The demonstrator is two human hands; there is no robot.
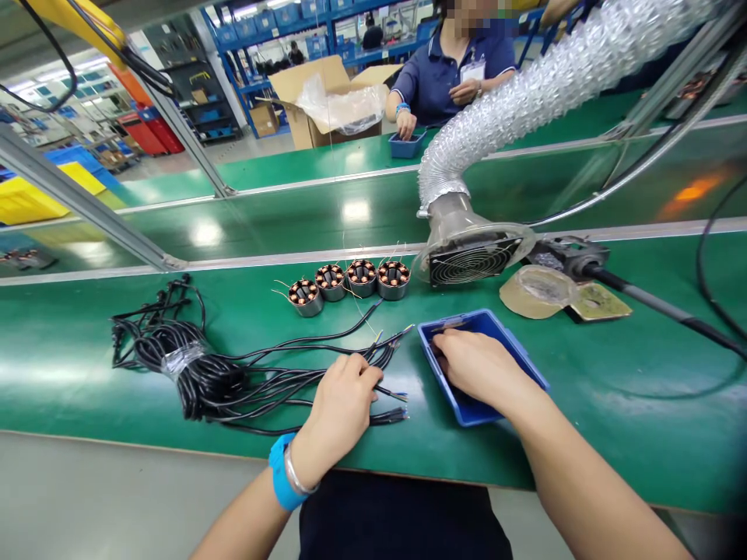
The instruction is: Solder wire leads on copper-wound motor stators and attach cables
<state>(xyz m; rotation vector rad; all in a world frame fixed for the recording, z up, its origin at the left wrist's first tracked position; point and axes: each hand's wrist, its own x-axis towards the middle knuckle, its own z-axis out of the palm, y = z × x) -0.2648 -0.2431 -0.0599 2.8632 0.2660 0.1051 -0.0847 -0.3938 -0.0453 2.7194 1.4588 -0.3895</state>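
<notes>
My left hand (343, 404) rests over the stripped ends of several black cables (280, 381), its thumb and fingers closed on one of them. These cables run from a coiled bundle (201, 389) at the left, tied with clear wrap. My right hand (482, 369) reaches into a small blue bin (530, 369). Its fingers are curled together near the bin's left wall, and what they hold is hidden. Beyond the hands stands a row of several motor stators (362, 278) with copper windings and thin wires sticking up.
A fume extractor hood (475, 260) on a silver duct (513, 117) hangs behind the bin. Right of it lie a soldering iron (647, 295) and a round tan holder (528, 295). Across the divider, a co-worker (455, 70) has a hand in another blue bin (407, 146).
</notes>
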